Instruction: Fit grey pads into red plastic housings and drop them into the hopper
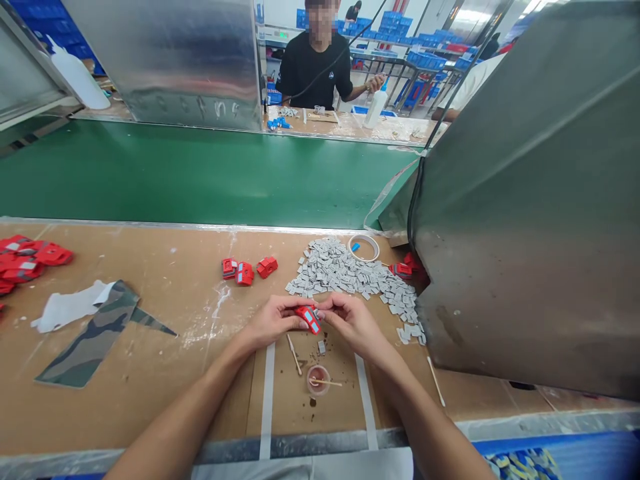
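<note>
My left hand (273, 322) is closed around a small red toy car part (311, 321) with pale window-like patches. My right hand (353, 323) pinches at the right side of that part, with what looks like a small grey tile (317, 313) at its fingertips, partly hidden. Just beyond both hands spreads a heap of flat grey tiles (340, 270). A single loose grey tile (321, 347) lies below my fingers. Closer to me are a small clear cup (319, 381) of reddish liquid, with a stick resting across it, and a cotton swab (295, 355) to its left.
Several red parts (245, 273) lie left of the heap, more (30, 260) at far left. A tape roll (364, 248) touches the heap. A metal panel (525, 213) bounds the right side. Beyond the green belt (210, 173) sits a person (320, 67) near a white bottle (376, 107).
</note>
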`<state>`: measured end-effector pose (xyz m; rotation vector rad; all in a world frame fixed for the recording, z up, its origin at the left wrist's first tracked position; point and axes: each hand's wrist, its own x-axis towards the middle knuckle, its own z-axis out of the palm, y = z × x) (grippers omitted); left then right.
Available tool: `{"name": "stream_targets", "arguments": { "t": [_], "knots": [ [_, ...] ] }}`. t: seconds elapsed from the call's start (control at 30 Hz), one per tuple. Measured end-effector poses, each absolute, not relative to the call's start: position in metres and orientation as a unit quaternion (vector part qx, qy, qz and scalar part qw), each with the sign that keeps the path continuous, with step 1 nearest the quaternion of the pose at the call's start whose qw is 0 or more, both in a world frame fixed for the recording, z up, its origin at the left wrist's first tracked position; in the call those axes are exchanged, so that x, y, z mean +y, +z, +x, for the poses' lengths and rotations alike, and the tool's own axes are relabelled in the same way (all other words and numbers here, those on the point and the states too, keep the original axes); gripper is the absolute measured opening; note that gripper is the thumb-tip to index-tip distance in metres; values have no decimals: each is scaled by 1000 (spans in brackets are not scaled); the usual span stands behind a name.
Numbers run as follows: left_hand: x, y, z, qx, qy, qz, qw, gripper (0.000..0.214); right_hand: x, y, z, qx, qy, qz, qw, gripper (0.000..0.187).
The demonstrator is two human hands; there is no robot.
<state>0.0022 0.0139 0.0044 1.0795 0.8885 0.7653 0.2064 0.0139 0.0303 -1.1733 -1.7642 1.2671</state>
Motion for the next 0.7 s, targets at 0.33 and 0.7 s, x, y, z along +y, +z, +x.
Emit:
{"name": "stream_targets", "arguments": {
  "t": [0.33, 0.7],
  "knots": [
    [10, 4, 2, 438, 345, 624, 548, 30, 6, 29, 201, -752, 367, -472, 278, 17],
    [7, 3, 1, 459, 395, 674, 424, 31, 13, 12, 196, -629, 514, -456, 364, 14]
  ]
}}
